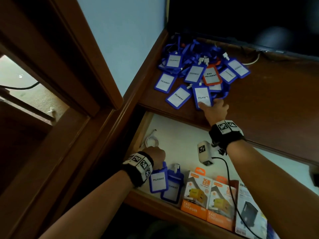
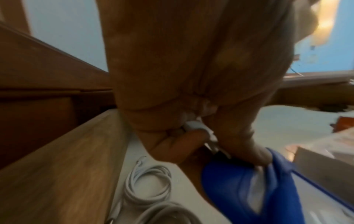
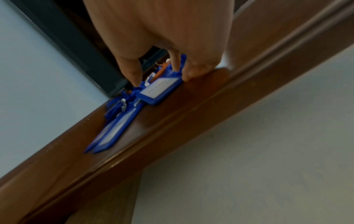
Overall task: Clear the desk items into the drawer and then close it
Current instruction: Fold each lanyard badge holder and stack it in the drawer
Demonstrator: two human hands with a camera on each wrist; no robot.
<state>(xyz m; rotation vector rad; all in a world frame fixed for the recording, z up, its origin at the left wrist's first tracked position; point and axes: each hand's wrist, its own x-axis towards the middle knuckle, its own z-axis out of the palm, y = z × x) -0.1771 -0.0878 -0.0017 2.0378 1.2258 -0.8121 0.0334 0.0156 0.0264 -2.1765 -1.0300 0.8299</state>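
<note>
The brown desk is the biggest thing here, with a dark screen standing at its back. Under the desk edge, the drawer is pulled open, and its floor is white. In the drawer, near me, stand two orange charger boxes, and a white cable is coiled in the left corner. A pile of blue badges with blue straps lies on the desk, with one orange badge in it. My right hand reaches to the pile; my fingers are spread and bent, and my fingertips press on the nearest badge. My left hand is in the drawer and pinches the white clip of a blue badge, which hangs down over another badge lying there.
</note>
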